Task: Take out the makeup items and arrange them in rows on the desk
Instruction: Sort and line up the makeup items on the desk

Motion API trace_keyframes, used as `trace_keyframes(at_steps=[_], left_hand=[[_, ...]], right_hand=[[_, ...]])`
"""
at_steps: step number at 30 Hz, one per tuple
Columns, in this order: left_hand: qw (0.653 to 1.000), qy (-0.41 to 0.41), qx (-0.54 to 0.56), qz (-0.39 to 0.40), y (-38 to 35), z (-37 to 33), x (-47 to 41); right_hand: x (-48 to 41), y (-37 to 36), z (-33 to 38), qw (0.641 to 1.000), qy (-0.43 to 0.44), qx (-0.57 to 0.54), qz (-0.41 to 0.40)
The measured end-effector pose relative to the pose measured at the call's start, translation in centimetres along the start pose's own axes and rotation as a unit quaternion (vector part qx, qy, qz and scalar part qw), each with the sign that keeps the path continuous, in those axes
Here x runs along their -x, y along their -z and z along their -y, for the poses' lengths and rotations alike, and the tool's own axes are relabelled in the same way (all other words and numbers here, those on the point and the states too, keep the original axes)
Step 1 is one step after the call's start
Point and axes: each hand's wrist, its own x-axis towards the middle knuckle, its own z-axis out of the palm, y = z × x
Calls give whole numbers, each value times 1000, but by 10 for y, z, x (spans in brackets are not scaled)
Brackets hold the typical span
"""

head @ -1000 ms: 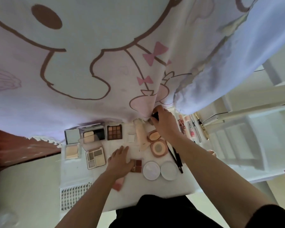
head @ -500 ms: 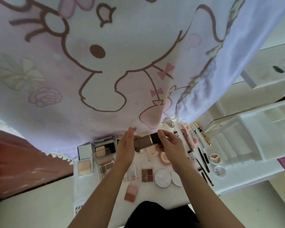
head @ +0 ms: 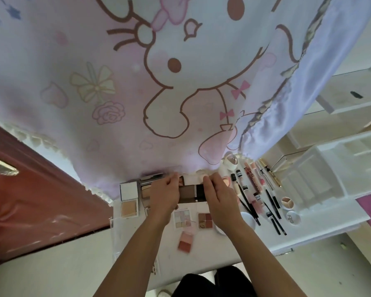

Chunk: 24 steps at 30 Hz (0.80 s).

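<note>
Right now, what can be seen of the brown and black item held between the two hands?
The brown and black item is a flat oblong, matt brown toward the left hand and black toward the right hand, plastic or card by its look. Both hands grip it by its ends, crosswise over the far rows on the desk. The fingers hide both ends; whether it rests on anything cannot be told.
</note>
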Motion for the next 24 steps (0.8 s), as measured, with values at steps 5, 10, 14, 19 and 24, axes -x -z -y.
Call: trace_keyframes(at_steps=[5, 10, 14, 19, 24], left_hand=[[985, -143, -74, -63, 13, 7, 19], [952, -270, -60, -131, 25, 19, 27], [941, -298, -40, -153, 28, 32, 37], [832, -473, -244, -159, 37, 36, 41], [810, -471, -245, -250, 34, 34, 43]], right_hand=[[14, -7, 14, 998, -26, -57, -27], [10, -19, 28, 985, -133, -106, -13], [22, -26, 33, 977, -163, -136, -29], [21, -20, 37, 970, -168, -170, -52], [21, -25, 50, 974, -161, -161, 3]])
